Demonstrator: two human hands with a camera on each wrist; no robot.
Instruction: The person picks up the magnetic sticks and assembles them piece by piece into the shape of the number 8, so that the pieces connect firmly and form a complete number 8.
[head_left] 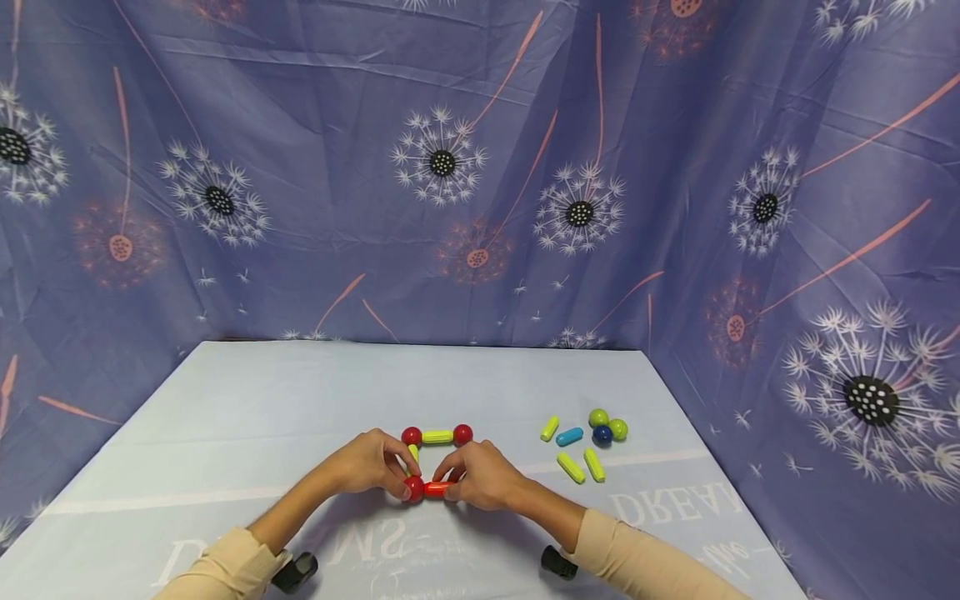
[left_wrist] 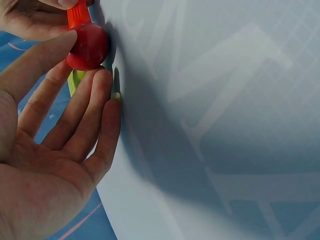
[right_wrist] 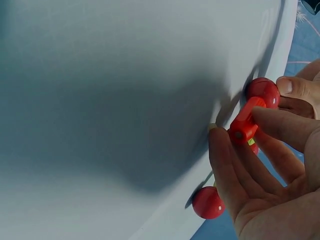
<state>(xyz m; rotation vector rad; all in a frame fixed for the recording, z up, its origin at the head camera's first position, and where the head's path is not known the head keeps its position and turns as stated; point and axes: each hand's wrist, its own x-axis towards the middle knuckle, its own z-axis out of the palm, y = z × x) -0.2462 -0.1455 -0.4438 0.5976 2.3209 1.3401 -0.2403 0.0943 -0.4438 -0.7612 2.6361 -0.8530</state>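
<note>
My left hand (head_left: 375,462) pinches a red ball (left_wrist: 89,47) between thumb and fingers, low over the table. Against that ball's right side lies a red rod (head_left: 437,490), gripped near its free end by my right hand (head_left: 483,477). In the right wrist view the rod (right_wrist: 246,121) shows its bare end with a small round centre. A yellow rod (head_left: 413,455) runs from the held ball back to a second red ball (head_left: 411,436). From there another yellow rod (head_left: 437,437) reaches a third red ball (head_left: 462,434). My fingers partly cover the nearer yellow rod.
To the right lie loose yellow rods (head_left: 571,467), a light blue rod (head_left: 569,437), two green balls (head_left: 597,418) and a dark blue ball (head_left: 602,435). The white-clothed table (head_left: 262,400) is bordered behind and at the sides by a patterned purple curtain (head_left: 337,208).
</note>
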